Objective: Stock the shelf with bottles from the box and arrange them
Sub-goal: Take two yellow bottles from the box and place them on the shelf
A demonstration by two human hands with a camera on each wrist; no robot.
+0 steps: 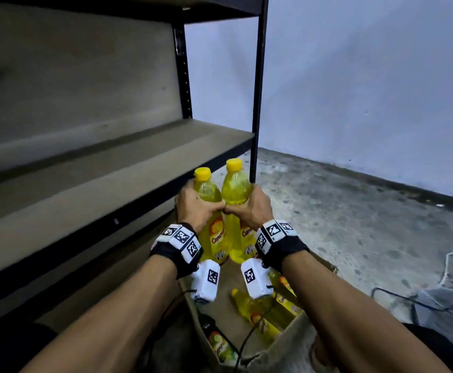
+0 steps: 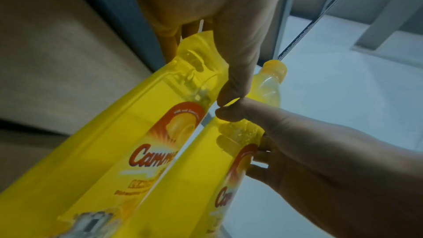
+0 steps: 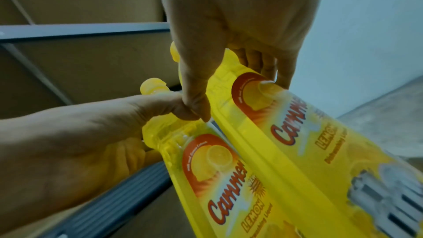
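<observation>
Bottles (image 1: 263,313) in box (image 1: 282,343); hands (image 1: 195,208) hold 2.

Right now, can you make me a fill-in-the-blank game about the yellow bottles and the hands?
1. The left hand and the right hand each grip one ____ bottle.
2. The two held bottles have ____ caps.
3. More bottles lie in the cardboard ____ below.
4. The word under the brand name on the labels is ____.

Missing words: yellow; yellow; box; LEMON
</observation>
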